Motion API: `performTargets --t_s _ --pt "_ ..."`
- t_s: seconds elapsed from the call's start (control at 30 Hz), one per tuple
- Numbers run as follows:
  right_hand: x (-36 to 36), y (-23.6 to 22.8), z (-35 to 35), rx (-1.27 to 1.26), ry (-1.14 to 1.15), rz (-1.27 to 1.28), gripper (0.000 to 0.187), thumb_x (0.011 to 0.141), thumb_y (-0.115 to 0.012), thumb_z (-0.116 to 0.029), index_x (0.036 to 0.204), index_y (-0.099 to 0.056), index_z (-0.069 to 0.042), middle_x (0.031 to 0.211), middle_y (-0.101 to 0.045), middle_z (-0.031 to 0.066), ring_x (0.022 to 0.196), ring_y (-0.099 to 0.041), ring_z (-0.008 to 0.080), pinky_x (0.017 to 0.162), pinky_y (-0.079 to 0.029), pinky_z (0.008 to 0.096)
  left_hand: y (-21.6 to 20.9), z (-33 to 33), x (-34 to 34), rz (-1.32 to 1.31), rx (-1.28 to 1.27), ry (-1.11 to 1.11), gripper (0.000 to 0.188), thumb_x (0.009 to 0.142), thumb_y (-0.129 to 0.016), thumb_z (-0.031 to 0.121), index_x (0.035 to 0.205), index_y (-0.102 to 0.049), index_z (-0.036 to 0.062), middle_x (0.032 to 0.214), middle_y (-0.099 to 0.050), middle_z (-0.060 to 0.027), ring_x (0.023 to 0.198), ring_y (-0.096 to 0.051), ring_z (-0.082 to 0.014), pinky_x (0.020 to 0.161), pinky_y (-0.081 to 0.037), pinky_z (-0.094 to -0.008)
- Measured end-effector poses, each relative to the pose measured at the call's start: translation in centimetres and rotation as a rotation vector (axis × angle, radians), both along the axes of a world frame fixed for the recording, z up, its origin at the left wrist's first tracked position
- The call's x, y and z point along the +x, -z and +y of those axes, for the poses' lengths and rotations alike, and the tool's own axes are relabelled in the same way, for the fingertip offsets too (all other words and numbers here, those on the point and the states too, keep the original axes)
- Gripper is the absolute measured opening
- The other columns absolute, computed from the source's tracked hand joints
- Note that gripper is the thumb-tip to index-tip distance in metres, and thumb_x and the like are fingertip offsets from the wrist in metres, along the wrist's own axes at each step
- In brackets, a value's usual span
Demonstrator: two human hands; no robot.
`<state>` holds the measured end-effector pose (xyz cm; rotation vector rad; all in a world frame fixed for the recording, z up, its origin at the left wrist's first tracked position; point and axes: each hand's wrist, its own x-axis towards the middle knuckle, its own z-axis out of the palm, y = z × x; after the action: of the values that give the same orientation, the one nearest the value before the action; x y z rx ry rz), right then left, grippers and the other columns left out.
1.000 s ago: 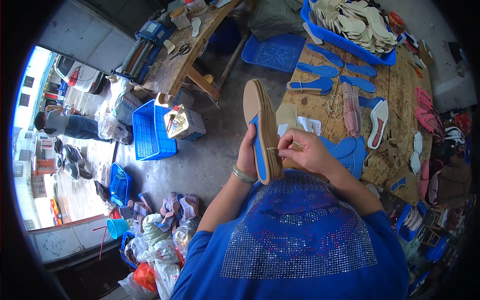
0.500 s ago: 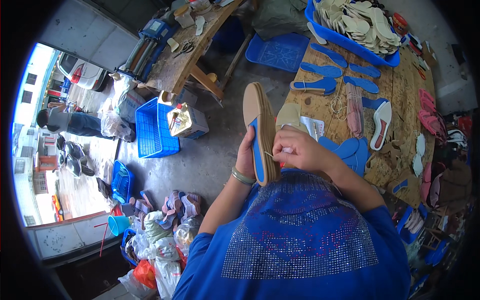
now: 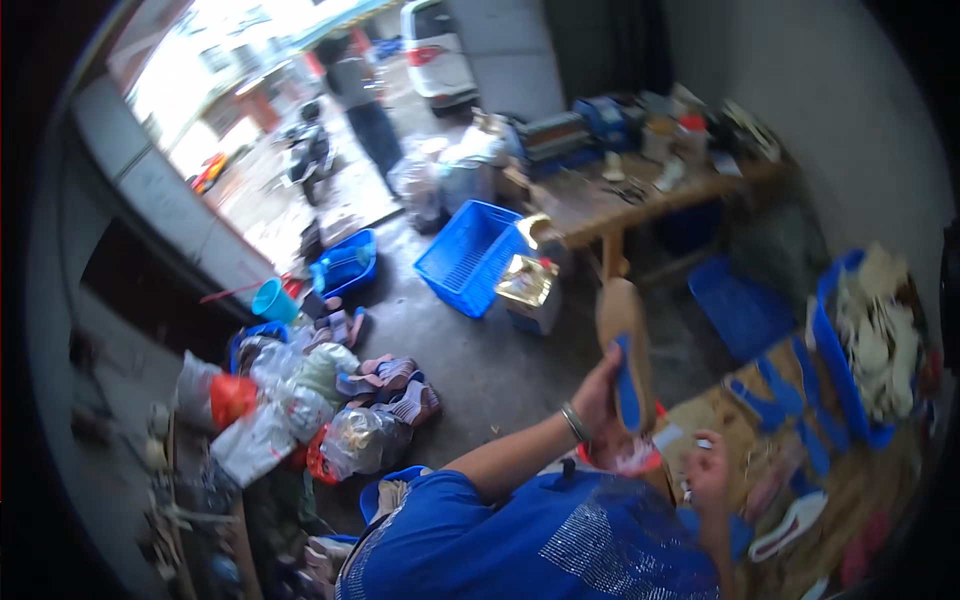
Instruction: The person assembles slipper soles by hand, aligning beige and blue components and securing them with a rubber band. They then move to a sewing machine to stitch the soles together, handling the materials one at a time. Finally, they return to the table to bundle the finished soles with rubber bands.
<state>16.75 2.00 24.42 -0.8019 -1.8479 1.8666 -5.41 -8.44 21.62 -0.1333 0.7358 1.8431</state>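
Note:
My left hand (image 3: 598, 392) grips a thick bundle of insoles (image 3: 625, 315), tan with a blue patch on the face, held upright in front of my chest. A bracelet circles the left wrist. Apart from the bundle, to its lower right, my right hand (image 3: 709, 468) is raised over the table edge with its fingers curled in. Something small and pale shows at its fingers, too blurred to name. Several blue insoles (image 3: 780, 388) lie on the wooden table (image 3: 705, 412) beyond that hand. A white-rimmed sole (image 3: 790, 525) lies closer to me.
A blue tub (image 3: 832, 345) heaped with pale insoles stands at the far right. Ahead are a wooden workbench (image 3: 575, 215), a blue crate (image 3: 440, 272) and a box with a gold top (image 3: 528, 280). Bagged goods (image 3: 285, 400) and striped slippers (image 3: 395, 385) lie left. A person (image 3: 368, 110) stands outside.
My view has swung left, so the doorway and bags take up more of it. The right hand has come away from the bundle's edge; the left still holds the bundle.

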Motion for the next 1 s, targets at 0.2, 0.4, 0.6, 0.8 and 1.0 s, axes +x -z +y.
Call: performTargets --t_s 0.2,0.4,0.6,0.8,1.0 --pt "-6.1 -2.4 10.2 -0.238 0.090 0.219 0.016 0.091 -0.055 -0.011 0.104 -0.059 -0.002 0.086 -0.059 0.0033 0.073 -0.056 0.0076 0.069 -0.047 0.0206 -0.5 -1.5 5.8 0.128 0.325 0.281 0.066 0.082 -0.067 0.042 0.133 -0.039 0.0102 0.111 -0.060 -0.0079 0.097 -0.062 -0.0190 0.082 -0.053 -0.0345" --pt "-13.8 -11.7 8.1 0.166 -0.638 0.288 0.032 0.083 -0.056 -0.010 0.114 -0.059 0.000 0.100 -0.060 0.0067 0.093 -0.058 0.0152 0.087 -0.045 0.0280 0.9 -0.7 6.8 0.275 0.388 0.388 0.084 0.075 -0.072 0.051 0.136 -0.033 0.0071 0.117 -0.055 -0.0084 0.101 -0.058 -0.0167 0.086 -0.049 -0.0310" --pt "-14.1 -12.6 5.6 0.287 -1.089 0.047 0.029 0.078 -0.054 -0.016 0.093 -0.068 0.004 0.096 -0.062 0.0107 0.092 -0.059 0.0200 0.086 -0.043 0.0295 2.6 -1.6 8.3 0.171 0.349 0.402 0.078 0.076 -0.066 0.058 0.128 -0.043 0.0045 0.113 -0.059 -0.0125 0.098 -0.061 -0.0204 0.085 -0.050 -0.0335" --pt "-12.4 -11.2 5.4 0.215 -0.981 0.087 0.032 0.085 -0.054 -0.025 0.088 -0.067 0.004 0.090 -0.063 0.0104 0.089 -0.059 0.0191 0.082 -0.043 0.0286 3.0 -1.9 9.6 0.089 0.275 0.406 0.073 0.080 -0.062 0.058 0.126 -0.047 0.0033 0.112 -0.060 -0.0156 0.097 -0.062 -0.0226 0.084 -0.050 -0.0359" --pt "-10.3 -10.2 5.1 0.119 -0.733 0.136 0.035 0.085 -0.054 -0.029 0.081 -0.067 0.003 0.086 -0.063 0.0100 0.085 -0.059 0.0178 0.079 -0.043 0.0280 1.1 -1.1 9.8 0.160 0.446 0.467 0.073 0.080 -0.063 0.056 0.126 -0.045 0.0030 0.112 -0.060 -0.0155 0.095 -0.063 -0.0238 0.083 -0.051 -0.0360"
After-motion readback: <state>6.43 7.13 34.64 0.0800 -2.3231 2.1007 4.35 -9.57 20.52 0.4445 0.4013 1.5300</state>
